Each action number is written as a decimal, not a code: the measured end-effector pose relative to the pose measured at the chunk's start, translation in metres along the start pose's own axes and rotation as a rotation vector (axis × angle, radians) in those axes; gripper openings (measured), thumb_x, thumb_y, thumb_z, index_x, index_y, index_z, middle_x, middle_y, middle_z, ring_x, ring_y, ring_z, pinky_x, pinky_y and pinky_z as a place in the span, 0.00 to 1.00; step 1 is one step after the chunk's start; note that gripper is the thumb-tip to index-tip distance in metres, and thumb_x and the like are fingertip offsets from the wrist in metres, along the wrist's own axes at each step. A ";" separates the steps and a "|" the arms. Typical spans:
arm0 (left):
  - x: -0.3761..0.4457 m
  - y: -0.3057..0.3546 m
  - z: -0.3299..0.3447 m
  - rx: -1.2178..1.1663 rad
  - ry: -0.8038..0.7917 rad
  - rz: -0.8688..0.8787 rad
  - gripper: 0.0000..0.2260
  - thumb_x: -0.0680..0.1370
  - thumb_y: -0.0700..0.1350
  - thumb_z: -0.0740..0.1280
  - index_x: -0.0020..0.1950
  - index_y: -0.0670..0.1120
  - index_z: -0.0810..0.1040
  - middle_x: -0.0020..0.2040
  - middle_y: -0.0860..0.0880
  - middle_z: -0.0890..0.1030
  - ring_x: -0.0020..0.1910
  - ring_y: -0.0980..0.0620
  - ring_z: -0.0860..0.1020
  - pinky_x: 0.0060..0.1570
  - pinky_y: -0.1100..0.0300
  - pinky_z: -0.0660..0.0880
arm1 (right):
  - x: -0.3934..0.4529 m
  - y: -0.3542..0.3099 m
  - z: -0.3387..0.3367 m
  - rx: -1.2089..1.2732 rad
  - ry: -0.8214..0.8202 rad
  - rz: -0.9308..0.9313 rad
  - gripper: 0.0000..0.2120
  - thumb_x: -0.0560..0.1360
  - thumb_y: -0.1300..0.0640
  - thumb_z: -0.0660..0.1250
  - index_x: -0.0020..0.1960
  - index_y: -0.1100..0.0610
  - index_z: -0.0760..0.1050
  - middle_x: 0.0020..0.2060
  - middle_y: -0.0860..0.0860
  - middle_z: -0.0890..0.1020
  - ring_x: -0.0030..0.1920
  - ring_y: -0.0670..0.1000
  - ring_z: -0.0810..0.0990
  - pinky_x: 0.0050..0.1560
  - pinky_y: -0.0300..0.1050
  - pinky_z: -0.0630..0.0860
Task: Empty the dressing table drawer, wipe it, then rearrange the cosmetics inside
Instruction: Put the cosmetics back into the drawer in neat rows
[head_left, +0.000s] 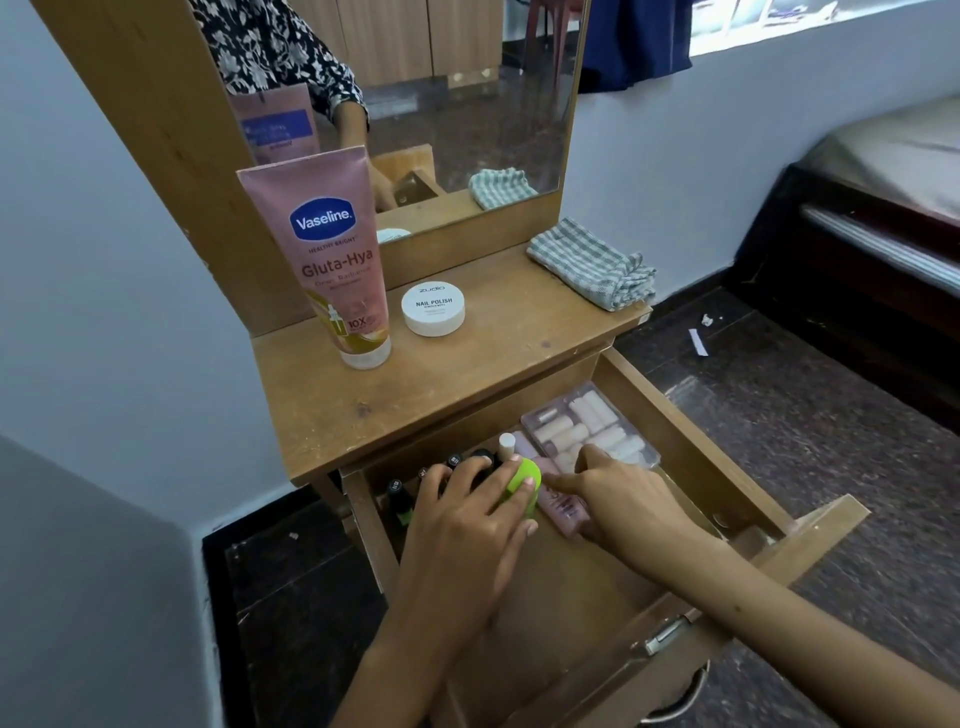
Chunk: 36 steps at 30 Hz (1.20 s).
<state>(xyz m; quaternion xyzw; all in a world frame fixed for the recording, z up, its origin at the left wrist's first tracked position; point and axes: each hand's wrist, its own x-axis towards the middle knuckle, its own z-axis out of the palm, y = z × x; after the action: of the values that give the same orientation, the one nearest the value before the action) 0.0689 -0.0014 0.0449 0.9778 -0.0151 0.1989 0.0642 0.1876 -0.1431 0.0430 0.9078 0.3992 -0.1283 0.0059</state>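
Both hands working inside the open drawer (691, 441).
Left hand (467, 519) is gripping the green bottle (524, 483); right hand (623, 499) is pinching the pink tube (563, 512). Risk: the left hand knocking the dark bottles (400, 496) crowding just beside it. Further back, a nail box (587, 426); on the tabletop (441, 384), a jar (432, 309), lotion tube (332, 260), cloth (592, 262).

Tube (332, 260) left of jar (432, 309) on tabletop (415, 379), cloth (592, 265) right, bottles (447, 467) in drawer (691, 431) below.
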 end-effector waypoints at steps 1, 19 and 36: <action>0.000 0.000 0.000 0.005 -0.001 0.003 0.16 0.68 0.48 0.76 0.54 0.47 0.83 0.56 0.49 0.82 0.53 0.48 0.80 0.50 0.50 0.75 | 0.000 0.000 0.000 -0.003 -0.001 0.001 0.27 0.76 0.52 0.65 0.73 0.43 0.61 0.56 0.52 0.71 0.51 0.53 0.76 0.39 0.44 0.70; 0.004 -0.001 -0.010 -0.131 0.026 -0.095 0.19 0.77 0.52 0.58 0.61 0.46 0.79 0.61 0.49 0.79 0.59 0.50 0.77 0.55 0.55 0.69 | -0.002 0.014 -0.027 0.284 0.351 0.046 0.22 0.72 0.51 0.70 0.66 0.46 0.71 0.51 0.45 0.81 0.46 0.44 0.79 0.45 0.40 0.77; 0.113 -0.054 -0.012 0.171 -0.117 -0.286 0.25 0.82 0.54 0.51 0.75 0.41 0.57 0.76 0.43 0.59 0.74 0.47 0.57 0.70 0.51 0.54 | 0.021 0.000 -0.041 0.545 0.670 -0.016 0.05 0.73 0.57 0.70 0.49 0.53 0.82 0.40 0.46 0.84 0.38 0.42 0.79 0.39 0.37 0.77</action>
<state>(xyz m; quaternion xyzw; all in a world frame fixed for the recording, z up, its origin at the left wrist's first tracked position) 0.1711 0.0531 0.0938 0.9818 0.1375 0.1309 0.0077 0.2102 -0.1231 0.0777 0.8646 0.3377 0.0726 -0.3649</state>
